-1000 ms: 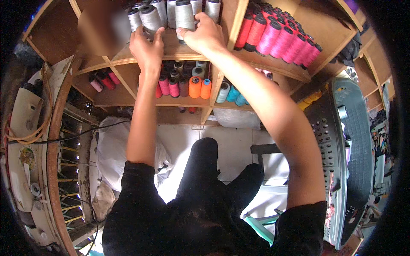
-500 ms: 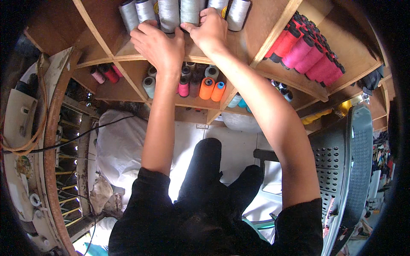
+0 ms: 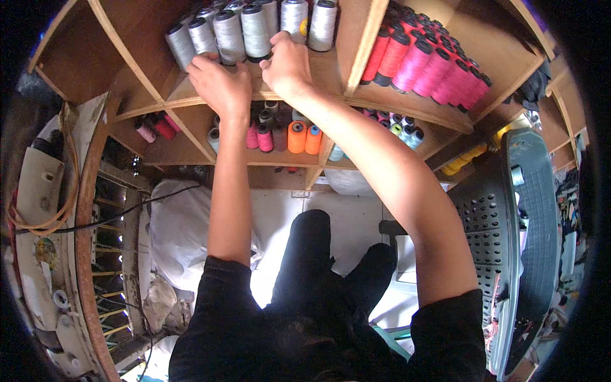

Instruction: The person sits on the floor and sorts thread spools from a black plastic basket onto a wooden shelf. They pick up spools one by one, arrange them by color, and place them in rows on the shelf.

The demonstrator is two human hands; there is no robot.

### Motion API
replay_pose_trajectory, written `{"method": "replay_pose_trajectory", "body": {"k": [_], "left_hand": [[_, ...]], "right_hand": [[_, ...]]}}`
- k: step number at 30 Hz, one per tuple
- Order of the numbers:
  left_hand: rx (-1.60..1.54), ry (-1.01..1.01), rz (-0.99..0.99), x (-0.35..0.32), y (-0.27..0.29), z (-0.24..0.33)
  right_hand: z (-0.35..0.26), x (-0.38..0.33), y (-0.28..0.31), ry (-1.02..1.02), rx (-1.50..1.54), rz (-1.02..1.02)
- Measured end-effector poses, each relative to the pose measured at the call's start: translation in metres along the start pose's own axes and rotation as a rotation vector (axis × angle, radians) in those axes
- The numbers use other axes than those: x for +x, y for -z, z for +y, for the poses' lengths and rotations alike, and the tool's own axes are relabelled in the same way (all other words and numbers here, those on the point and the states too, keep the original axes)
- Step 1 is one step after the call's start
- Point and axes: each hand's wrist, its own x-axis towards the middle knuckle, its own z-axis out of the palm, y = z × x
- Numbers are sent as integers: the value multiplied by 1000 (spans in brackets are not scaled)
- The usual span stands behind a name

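Observation:
Several cone spools of pale grey thread stand upright in a wooden shelf compartment, packed in rows. At the front row's left part, my left hand has its fingers apart, with the fingertips by the bases of a silvery spool and the pale spool beside it. Close to the base of a greenish-grey spool is my right hand, its thumb and bent fingers apart. Neither hand is wrapped round a spool. Whether the fingertips press on the spools cannot be made out.
Red and pink thread spools fill the compartment to the right. Below are orange spools and other colours. A grey perforated plastic chair stands at right, a white sack at left, with a black cable crossing near it.
The view has shifted, so the upper shelf and spool tops show more. My right hand's fingers have come away from the side of the greenish-grey spool. My left hand remains by the bases.

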Motion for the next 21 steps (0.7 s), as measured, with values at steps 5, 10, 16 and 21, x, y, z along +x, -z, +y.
{"method": "replay_pose_trajectory", "body": {"k": [5, 10, 16, 21], "left_hand": [[62, -105, 19, -1, -9, -14], [-253, -199, 223, -6, -18, -31], [-736, -362, 468, -17, 2, 96], [-1298, -634, 284, -42, -1, 251]], "right_hand": [[2, -33, 50, 723, -417, -171], [-5, -92, 160, 1645, -776, -234], [-35, -99, 352, 1156, -1052, -222], [-25, -155, 502, 908, -1507, -104]]}}
